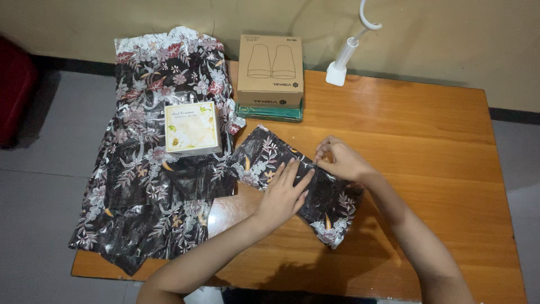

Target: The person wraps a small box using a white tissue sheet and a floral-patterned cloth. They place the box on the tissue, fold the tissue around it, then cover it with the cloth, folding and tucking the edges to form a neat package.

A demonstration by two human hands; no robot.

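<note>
Wrapped parcel (298, 186), dark floral paper, lies tilted near the middle of the table (427, 141). Left hand (283, 194) flat on top of it, fingers (292, 171) spread wide and pressing down, not gripping. Right hand (342, 159) at the parcel's upper edge, fingers curled narrow and pinching the paper fold there; can't tell exactly how much paper is caught. Parcel sits under both hands, between them and the table. Loose sheet of the same wrapping paper (152, 186) hangs over the table's left edge, small cream box (192, 128) on it. Brown carton (270, 70) on a green box (270, 113) behind; white lamp (343, 56) near the wall.
</note>
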